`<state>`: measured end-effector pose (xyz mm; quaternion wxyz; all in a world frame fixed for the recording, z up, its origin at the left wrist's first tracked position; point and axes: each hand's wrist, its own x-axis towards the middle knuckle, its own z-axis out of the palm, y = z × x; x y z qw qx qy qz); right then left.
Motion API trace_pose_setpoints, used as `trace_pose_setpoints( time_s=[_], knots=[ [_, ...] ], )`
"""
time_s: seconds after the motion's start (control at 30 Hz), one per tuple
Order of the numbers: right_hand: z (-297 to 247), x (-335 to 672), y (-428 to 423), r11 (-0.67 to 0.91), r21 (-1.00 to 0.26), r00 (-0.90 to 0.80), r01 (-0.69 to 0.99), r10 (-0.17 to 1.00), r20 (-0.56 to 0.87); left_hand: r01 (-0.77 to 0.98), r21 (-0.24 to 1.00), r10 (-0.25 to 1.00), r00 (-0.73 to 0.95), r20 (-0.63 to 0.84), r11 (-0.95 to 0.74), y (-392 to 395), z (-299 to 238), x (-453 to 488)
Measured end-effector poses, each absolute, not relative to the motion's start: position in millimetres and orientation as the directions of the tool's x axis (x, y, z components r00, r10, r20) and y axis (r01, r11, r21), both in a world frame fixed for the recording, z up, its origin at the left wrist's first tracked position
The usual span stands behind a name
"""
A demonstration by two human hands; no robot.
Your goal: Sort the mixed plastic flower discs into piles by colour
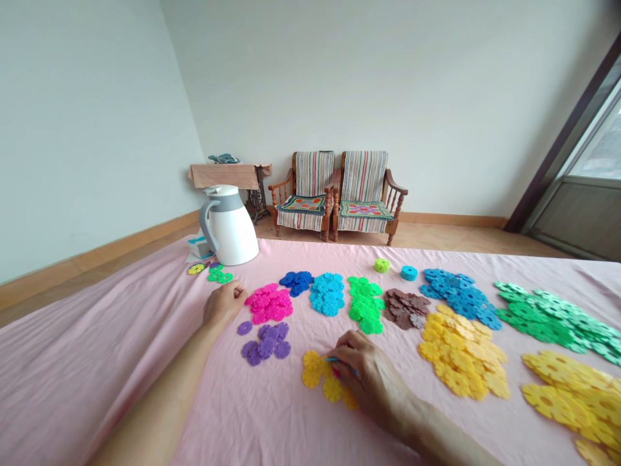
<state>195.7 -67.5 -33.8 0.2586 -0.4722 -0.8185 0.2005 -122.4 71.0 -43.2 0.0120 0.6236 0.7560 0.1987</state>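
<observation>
My left hand (224, 304) rests at the left edge of a pile of pink snowflake discs (270, 303), fingers curled in; whatever they hold, if anything, is hidden. Just beyond it lie green discs (220, 276) and a yellow disc (196, 268). My right hand (366, 369) is closed, with a thin blue disc (332, 359) seen edge-on between thumb and fingers. A bit of pink shows under those fingers. Small yellow discs (313, 369) lie beneath and left of this hand, partly covered by it. Purple discs (266, 343) are spread between the two hands.
Piles of dark blue (296, 283), light blue (326, 294), green (365, 304) and brown discs (405, 308) run across the pink cloth (223, 414). Larger yellow discs (460, 353) heap at right. A white jug (233, 226) stands back left. Two chairs (363, 188) are beyond.
</observation>
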Motion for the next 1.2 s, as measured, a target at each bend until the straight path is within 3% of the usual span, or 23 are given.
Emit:
trace_pose_setpoints(
  time_s=[0.17, 0.37, 0.57, 0.7, 0.87, 1.0, 1.2],
  knots=[
    [-43.4, 200.1, -58.8, 0.388, -0.697, -0.297, 0.603, 0.920, 0.256, 0.938, 0.316, 0.948, -0.219, 0.230, 0.140, 71.5, -43.5, -123.1],
    [-32.1, 198.3, -36.8, 0.266, -0.684, -0.208, 0.680, 0.964, 0.168, 0.938, 0.319, 0.949, -0.218, 0.228, 0.138, 71.8, -44.0, -124.1],
    [-33.6, 198.5, -18.5, 0.197, -0.752, -0.119, 0.629, 0.980, 0.157, 0.939, 0.313, 0.948, -0.220, 0.230, 0.142, 69.9, -42.4, -122.8],
    [-22.6, 207.0, -29.7, 0.219, -0.725, -0.229, 0.653, 0.970, 0.087, 0.939, 0.312, 0.947, -0.223, 0.232, 0.145, 69.9, -42.1, -122.3],
    [-4.5, 216.6, -50.5, 0.288, -0.646, -0.451, 0.707, 0.887, -0.098, 0.938, 0.315, 0.949, -0.221, 0.226, 0.144, 70.8, -42.8, -122.3],
    [-2.9, 216.7, -58.7, 0.344, -0.551, -0.477, 0.761, 0.871, -0.115, 0.939, 0.313, 0.950, -0.217, 0.224, 0.141, 70.4, -42.6, -121.9],
    [-7.0, 215.1, -58.3, 0.332, -0.570, -0.473, 0.752, 0.873, -0.116, 0.939, 0.312, 0.948, -0.221, 0.228, 0.144, 69.1, -41.1, -121.2]
  ],
)
